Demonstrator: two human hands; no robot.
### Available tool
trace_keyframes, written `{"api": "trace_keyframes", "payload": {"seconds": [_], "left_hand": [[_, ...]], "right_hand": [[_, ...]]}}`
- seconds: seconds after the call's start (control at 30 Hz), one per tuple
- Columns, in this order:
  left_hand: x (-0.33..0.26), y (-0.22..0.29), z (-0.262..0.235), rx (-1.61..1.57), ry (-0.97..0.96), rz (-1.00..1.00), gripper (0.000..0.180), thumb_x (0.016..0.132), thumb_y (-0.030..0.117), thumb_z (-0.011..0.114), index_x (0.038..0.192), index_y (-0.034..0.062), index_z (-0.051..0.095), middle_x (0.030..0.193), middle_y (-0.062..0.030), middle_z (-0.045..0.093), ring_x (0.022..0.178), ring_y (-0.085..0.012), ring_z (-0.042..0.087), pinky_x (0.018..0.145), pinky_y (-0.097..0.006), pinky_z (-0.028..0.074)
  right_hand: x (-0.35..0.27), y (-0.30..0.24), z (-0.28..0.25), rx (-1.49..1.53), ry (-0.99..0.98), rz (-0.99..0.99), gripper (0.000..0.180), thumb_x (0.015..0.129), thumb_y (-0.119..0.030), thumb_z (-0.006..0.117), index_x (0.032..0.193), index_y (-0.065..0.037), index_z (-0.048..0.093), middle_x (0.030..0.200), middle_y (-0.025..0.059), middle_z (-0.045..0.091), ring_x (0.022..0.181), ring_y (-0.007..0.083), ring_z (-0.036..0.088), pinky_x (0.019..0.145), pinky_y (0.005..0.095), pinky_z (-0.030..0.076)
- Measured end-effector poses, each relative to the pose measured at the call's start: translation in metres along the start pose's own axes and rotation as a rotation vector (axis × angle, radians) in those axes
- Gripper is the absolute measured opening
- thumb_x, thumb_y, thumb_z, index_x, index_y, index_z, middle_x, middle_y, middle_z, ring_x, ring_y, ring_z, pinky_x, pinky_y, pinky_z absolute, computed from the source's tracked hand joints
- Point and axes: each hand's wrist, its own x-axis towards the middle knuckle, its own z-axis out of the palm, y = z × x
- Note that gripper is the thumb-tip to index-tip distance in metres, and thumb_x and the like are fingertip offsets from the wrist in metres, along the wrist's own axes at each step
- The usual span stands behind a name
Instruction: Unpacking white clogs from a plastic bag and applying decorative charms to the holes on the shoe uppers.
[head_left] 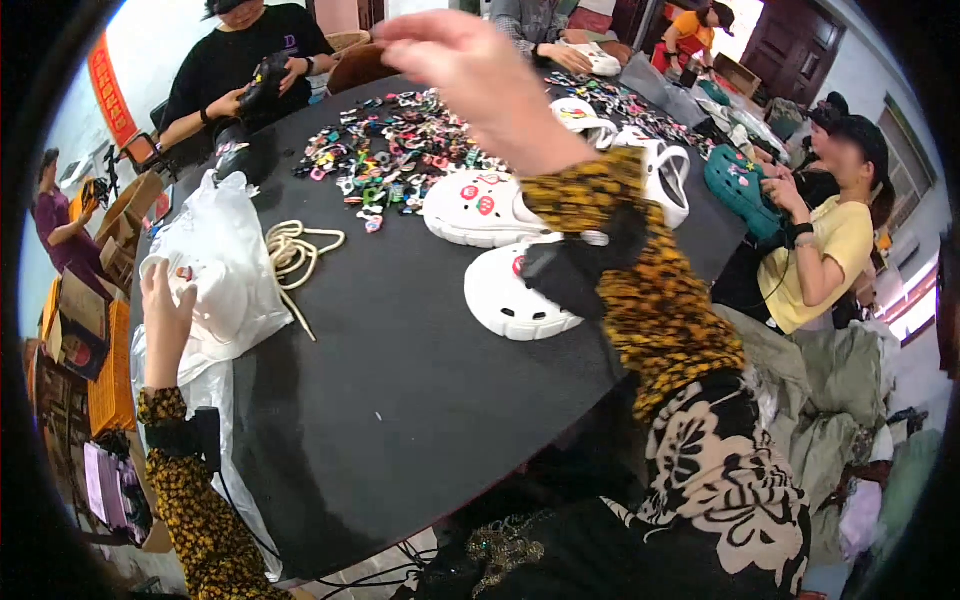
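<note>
My right hand [480, 75] is raised over the far side of the table, slightly blurred, its fingers stretched to the left and nothing seen in them. Below it spreads a pile of small colourful shoe charms [400, 150]. Under my right forearm are a white clog [470, 208] with red charms and another white clog [515, 300] nearer me, partly covered by the sleeve. My left hand [168, 310], thumb and fingers apart, is beside a white clog [222, 300] lying on a clear plastic bag [205, 225]. Whether it touches that clog is hard to see.
A coiled cream cord [290, 255] lies right of the bag on the black table [400, 400]. More white clogs [665, 180] stand beyond my right forearm. Across the table a person handles a black clog [263, 88]; at right another holds a green clog [740, 190]. Orange crates [110, 375] stand at left.
</note>
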Motion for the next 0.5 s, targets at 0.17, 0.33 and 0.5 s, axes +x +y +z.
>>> {"api": "trace_keyframes", "payload": {"seconds": [0.17, 0.33, 0.5], "left_hand": [[0.007, 0.107, -0.067, -0.135, -0.084, 0.089, 0.046, 0.084, 0.012, 0.063, 0.126, -0.0027, 0.049, 0.133, -0.0215, 0.047, 0.123, -0.0388, 0.047, 0.102, -0.041, 0.038], [0.011, 0.273, -0.108, -0.489, -0.269, 0.276, 0.042, 0.081, 0.004, 0.067, 0.121, -0.0003, 0.055, 0.13, -0.0187, 0.053, 0.121, -0.0359, 0.051, 0.102, -0.037, 0.04], [-0.01, 0.392, -0.108, -0.442, -0.338, 0.678, 0.041, 0.076, 0.014, 0.072, 0.112, 0.0024, 0.057, 0.12, -0.0156, 0.057, 0.109, -0.0322, 0.055, 0.094, -0.043, 0.043]], "right_hand": [[-0.061, 0.039, -0.113, -0.36, -0.221, 0.09, 0.026, 0.092, -0.015, 0.056, 0.105, 0.004, 0.066, 0.1, 0.0089, 0.069, 0.095, 0.0145, 0.063, 0.086, 0.0287, 0.049], [-0.132, 0.102, -0.203, -0.448, -0.235, 0.486, 0.028, 0.089, -0.017, 0.059, 0.108, 0.002, 0.067, 0.098, 0.0082, 0.07, 0.089, 0.013, 0.063, 0.081, 0.0271, 0.049], [-0.155, 0.149, -0.201, -0.157, -0.264, 0.733, 0.033, 0.091, -0.024, 0.059, 0.115, -0.002, 0.063, 0.093, 0.0008, 0.066, 0.081, 0.0071, 0.059, 0.067, 0.022, 0.048]]}}
